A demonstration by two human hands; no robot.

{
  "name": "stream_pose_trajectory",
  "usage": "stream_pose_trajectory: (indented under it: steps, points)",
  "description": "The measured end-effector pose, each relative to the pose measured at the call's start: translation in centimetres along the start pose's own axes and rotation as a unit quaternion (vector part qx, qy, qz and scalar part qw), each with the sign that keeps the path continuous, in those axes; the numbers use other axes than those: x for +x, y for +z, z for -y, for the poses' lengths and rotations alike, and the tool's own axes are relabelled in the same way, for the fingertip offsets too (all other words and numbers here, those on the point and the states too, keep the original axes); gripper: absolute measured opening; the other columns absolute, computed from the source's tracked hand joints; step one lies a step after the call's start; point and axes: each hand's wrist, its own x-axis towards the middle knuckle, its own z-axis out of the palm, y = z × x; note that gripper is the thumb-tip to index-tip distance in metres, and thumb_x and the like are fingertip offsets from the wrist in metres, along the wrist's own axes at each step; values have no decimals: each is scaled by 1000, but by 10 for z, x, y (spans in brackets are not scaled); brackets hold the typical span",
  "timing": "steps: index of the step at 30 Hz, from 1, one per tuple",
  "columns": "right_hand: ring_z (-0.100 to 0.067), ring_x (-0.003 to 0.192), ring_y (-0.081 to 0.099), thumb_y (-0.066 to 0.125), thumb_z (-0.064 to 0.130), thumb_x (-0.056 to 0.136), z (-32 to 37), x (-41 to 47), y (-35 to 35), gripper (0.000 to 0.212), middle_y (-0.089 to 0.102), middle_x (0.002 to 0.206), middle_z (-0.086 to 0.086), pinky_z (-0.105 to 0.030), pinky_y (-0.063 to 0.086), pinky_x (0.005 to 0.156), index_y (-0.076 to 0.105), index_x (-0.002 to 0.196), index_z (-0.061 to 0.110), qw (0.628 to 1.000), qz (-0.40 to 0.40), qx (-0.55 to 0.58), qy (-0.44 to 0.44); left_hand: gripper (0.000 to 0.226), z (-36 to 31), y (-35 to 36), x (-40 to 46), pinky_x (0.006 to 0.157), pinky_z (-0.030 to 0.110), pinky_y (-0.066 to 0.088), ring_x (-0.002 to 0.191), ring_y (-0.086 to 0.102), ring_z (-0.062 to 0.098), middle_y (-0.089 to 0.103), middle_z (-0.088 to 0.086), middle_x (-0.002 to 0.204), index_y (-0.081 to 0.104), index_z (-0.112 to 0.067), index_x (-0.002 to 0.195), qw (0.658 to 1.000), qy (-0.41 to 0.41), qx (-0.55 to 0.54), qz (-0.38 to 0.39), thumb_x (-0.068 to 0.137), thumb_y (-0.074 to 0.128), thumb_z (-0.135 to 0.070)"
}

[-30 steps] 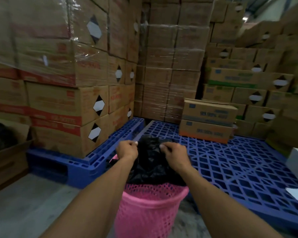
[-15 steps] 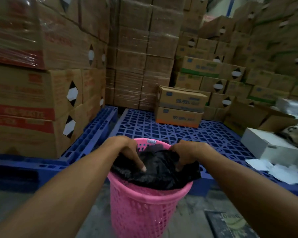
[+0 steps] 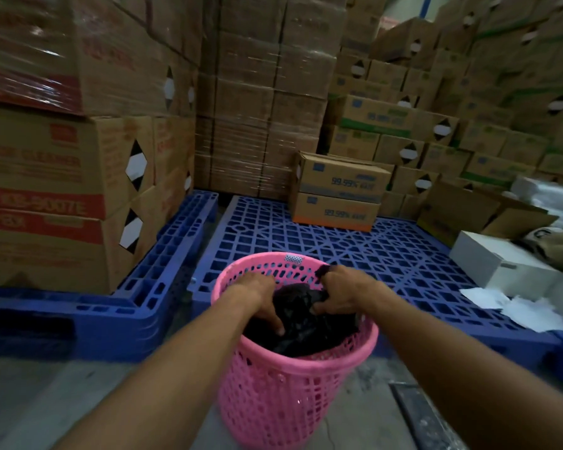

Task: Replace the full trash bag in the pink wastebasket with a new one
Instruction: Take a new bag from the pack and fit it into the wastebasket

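Observation:
A pink perforated wastebasket (image 3: 283,401) stands on the concrete floor just in front of me. A black trash bag (image 3: 301,332) sits crumpled inside it, below the rim. My left hand (image 3: 262,295) reaches into the basket on the left side, fingers pressed down on the black plastic. My right hand (image 3: 342,292) grips a bunched part of the bag at the far right of the rim. Both forearms stretch in from the bottom of the view.
Blue plastic pallets (image 3: 355,254) lie behind the basket. Tall stacks of cardboard boxes (image 3: 62,177) rise on the left and at the back. Two boxes (image 3: 338,193) sit on the pallet. A white box (image 3: 498,267) and white paper scraps (image 3: 517,311) lie to the right.
The black bag was held up above the basket, then went down into it. Both hands have followed it down inside the rim. My view has tilted down and shifted right.

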Motion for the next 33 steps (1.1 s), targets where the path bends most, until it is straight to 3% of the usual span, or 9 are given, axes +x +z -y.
stream_pose_trajectory:
  steps: [4, 10, 13, 16, 20, 22, 26, 30, 33]
  points:
    - [-28, 95, 58, 52, 65, 90, -27, -22, -18, 57, 61, 109, -10, -32, 46, 81, 66, 116, 17, 994, 93, 50, 19, 90, 18, -16, -12, 110, 41, 40, 133, 48, 25, 49, 1, 149, 49, -29, 143, 992, -7, -113, 50, 70, 61, -80]
    - [-36, 101, 62, 37, 30, 103, -54, -25, 3, 37, 62, 109, -21, -37, 49, 81, 63, 105, 5, 994, 35, 87, 60, 57, 36, -17, -16, 77, 40, 55, 81, 63, 27, 64, 10, 86, 74, -10, 91, 989, -65, -68, -112, 94, 49, -60]
    - [-32, 100, 63, 56, 48, 93, -60, -22, 5, 36, 63, 110, -14, -39, 55, 83, 64, 116, 22, 996, 46, 72, 24, 63, 37, -28, -31, 87, 41, 45, 108, 52, 32, 57, 15, 116, 69, -16, 119, 987, -96, 65, -110, 87, 53, -67]
    - [-31, 118, 55, 73, 70, 69, -61, -16, 7, 78, 51, 134, -9, -43, 51, 97, 55, 135, 32, 992, 120, 24, 36, 88, 38, -29, -42, 105, 44, 31, 125, 33, 36, 41, 16, 133, 54, -24, 135, 983, -123, 139, -9, 70, 57, -83]
    - [-38, 149, 17, 53, 98, 51, -66, -13, 13, 123, 12, 166, -9, -57, 30, 116, 24, 156, 39, 978, 203, -6, 52, 113, 35, -29, -51, 115, 54, 19, 136, 19, 41, 26, 18, 149, 42, -30, 147, 982, -144, 115, 50, 58, 37, -100]
    - [-31, 154, 1, 45, 93, 68, -69, -30, 5, 111, 3, 168, -4, -56, 19, 118, 18, 159, 35, 976, 210, 53, 33, 116, 30, -33, -52, 116, 55, 13, 144, 12, 42, 18, 18, 159, 40, -23, 151, 981, -182, 30, 51, 66, 17, -99]
    - [-30, 101, 57, 26, 70, 97, -85, -37, 7, 69, 59, 113, -13, -45, 46, 96, 65, 118, 17, 978, 97, 183, 22, 91, 20, -35, -43, 116, 50, 18, 142, 18, 40, 27, 20, 156, 56, -13, 136, 974, -224, 12, -32, 90, 15, -79]
    - [-26, 63, 56, 37, 61, 100, -91, -41, 12, 58, 57, 71, -7, -40, 53, 67, 64, 79, 14, 989, -9, 127, 69, 77, 12, -26, -35, 112, 47, 24, 132, 24, 40, 30, 18, 146, 61, -18, 122, 970, -169, 168, -47, 75, 58, -79]
    - [-26, 70, 62, 55, 68, 89, -88, -43, 8, 51, 58, 73, -3, -39, 55, 69, 66, 84, 19, 994, -79, 5, 73, 106, 6, -28, -31, 119, 55, 10, 146, -4, 48, -12, 22, 162, 42, -18, 146, 973, -188, 136, 5, 61, 75, -74]
